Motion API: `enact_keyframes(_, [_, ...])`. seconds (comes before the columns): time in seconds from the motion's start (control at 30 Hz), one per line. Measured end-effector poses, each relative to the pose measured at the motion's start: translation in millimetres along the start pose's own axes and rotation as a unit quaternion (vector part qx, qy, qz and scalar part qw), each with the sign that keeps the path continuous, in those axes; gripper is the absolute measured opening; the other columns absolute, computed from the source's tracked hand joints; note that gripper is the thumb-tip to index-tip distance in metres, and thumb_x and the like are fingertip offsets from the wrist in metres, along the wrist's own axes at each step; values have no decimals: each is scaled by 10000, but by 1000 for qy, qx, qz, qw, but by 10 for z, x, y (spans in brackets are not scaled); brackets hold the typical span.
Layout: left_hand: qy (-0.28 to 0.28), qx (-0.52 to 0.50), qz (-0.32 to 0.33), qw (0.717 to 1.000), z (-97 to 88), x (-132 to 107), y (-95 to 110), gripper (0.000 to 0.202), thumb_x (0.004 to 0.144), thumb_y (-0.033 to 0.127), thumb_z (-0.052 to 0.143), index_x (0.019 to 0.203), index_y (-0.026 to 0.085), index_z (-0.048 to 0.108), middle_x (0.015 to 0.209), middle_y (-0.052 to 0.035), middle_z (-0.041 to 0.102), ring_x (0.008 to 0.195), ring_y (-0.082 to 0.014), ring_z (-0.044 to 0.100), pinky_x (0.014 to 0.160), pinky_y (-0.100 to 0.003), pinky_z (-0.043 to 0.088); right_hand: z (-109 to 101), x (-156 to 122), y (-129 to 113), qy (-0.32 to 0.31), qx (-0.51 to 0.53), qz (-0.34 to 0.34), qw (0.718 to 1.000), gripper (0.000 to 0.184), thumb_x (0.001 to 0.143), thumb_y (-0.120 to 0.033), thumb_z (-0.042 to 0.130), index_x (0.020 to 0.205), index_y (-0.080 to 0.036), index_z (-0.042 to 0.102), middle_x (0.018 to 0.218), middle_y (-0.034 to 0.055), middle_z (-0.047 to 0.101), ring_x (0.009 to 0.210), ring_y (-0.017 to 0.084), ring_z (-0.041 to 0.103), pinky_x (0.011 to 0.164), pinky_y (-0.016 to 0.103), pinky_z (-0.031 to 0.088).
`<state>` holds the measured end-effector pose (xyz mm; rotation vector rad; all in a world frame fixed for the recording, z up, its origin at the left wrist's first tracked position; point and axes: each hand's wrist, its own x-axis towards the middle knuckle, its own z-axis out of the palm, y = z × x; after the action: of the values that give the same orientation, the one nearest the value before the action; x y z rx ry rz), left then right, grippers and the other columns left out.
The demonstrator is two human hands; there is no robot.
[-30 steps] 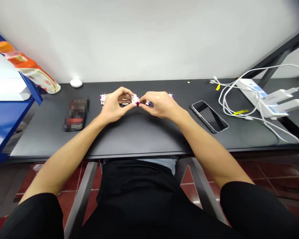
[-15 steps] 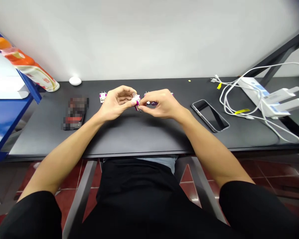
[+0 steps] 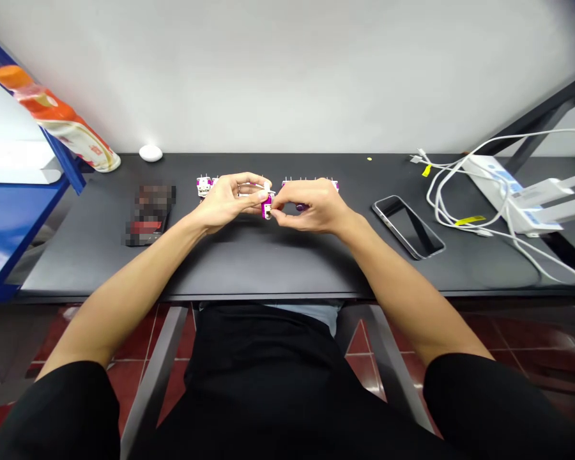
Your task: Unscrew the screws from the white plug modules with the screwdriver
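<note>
Between my hands is a small white-and-purple part (image 3: pixel 267 207), held above the dark table. My left hand (image 3: pixel 227 203) grips it from the left, with thumb and fingers closed on it. My right hand (image 3: pixel 311 204) pinches at its right side, thumb and index finger against the edge. Whether something smaller sits in that pinch is too small to tell. Behind my left hand lie more white-and-purple parts (image 3: pixel 204 185) with thin pins pointing up. Another row of such parts (image 3: pixel 334 184) is mostly hidden behind my right hand.
On the right lie a phone (image 3: pixel 409 227), tangled white cables (image 3: pixel 434 191) and a power strip (image 3: pixel 501 191) with plugs. A blurred dark object (image 3: pixel 149 214) lies at left. By the wall are a white oval object (image 3: pixel 150 153) and an orange-capped bottle (image 3: pixel 71 128).
The held part has turned, so its purple side and lower face now show more. Both hands still hold it close together. The whole view has shifted slightly.
</note>
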<state>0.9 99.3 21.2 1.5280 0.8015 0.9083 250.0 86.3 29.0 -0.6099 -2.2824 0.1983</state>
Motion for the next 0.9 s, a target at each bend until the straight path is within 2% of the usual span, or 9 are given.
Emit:
enact_keyframes(0.17, [-12,-29,-26,999,27,4,2,735,739,760,1032,1163,198,824,1060,-126,876,949,-308,891,899,-490,778,-7,16,-42,22,35,-20,999,152,990,-205,712,861,-254,775,783,-1,783,686,155,667,672,313,508])
enact_keyframes(0.33, [-25,-47,-47,997,32,-1,21,655,782,701,1035,1144,200,819,1016,-110,880,929,-300,889,930,-500,768,-3,37,-114,18,55,-26,998,249,970,-111,612,884,-253,798,887,17,822,752,156,712,701,306,534])
enact_keyframes(0.5, [-2,-78,-43,996,39,-12,30,661,750,681,1064,1129,203,809,1023,-106,885,938,-285,890,949,-493,766,-23,36,-116,31,21,29,999,110,978,-241,691,969,-244,801,883,36,815,734,174,686,679,326,540])
enact_keyframes(0.63, [17,-82,-33,996,23,-5,7,670,739,686,1068,1124,204,809,1000,-102,882,910,-282,888,941,-507,770,-10,36,-89,20,0,72,997,173,1013,-351,696,906,-252,790,840,42,817,683,178,648,673,349,531])
enact_keyframes(0.9, [37,-52,-12,998,17,9,-66,687,742,693,1063,1141,192,817,1059,-115,870,924,-282,887,937,-507,779,-3,40,-38,-9,32,85,996,152,989,-333,701,891,-254,785,830,28,810,682,178,647,695,347,525])
